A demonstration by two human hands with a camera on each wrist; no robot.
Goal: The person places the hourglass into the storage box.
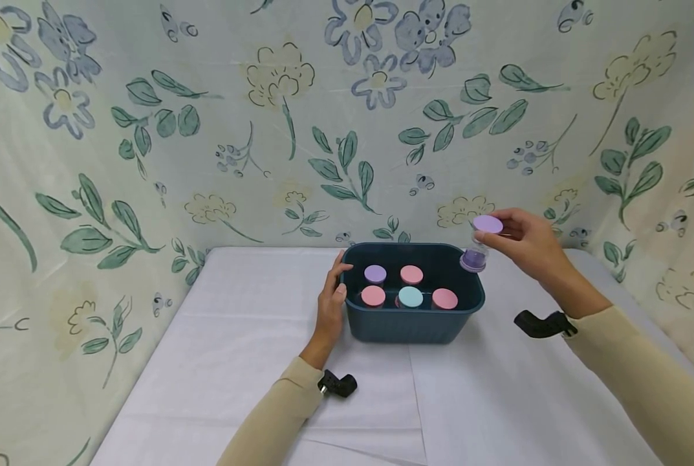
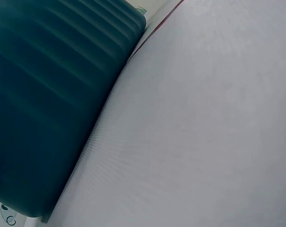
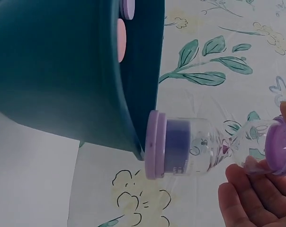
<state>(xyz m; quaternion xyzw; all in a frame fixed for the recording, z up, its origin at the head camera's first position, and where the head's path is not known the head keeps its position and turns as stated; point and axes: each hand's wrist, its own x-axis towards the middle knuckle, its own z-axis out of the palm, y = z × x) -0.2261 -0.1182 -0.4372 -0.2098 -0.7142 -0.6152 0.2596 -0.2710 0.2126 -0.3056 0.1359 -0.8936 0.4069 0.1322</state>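
My right hand (image 1: 527, 243) pinches a sand timer (image 1: 473, 259) by its upper purple cap, fingers and thumb at the rim. The timer is clear, narrow-waisted, with purple sand gathered in its lower bulb. It hangs upright over the right rim of a dark teal plastic bin (image 1: 411, 329); in the right wrist view its lower cap (image 3: 155, 144) is beside the bin's rim. At the bin's left end my left hand (image 1: 328, 310) holds the side, fingertips at the rim. Inside stand more timers with pink (image 1: 444, 299), purple (image 1: 375, 274) and light blue (image 1: 411, 297) caps.
The bin stands on a table with a white cloth (image 1: 253, 343), near its back edge. A floral curtain (image 1: 236, 129) hangs behind and along the sides. In the left wrist view the bin's ribbed wall (image 2: 53, 94) meets the cloth.
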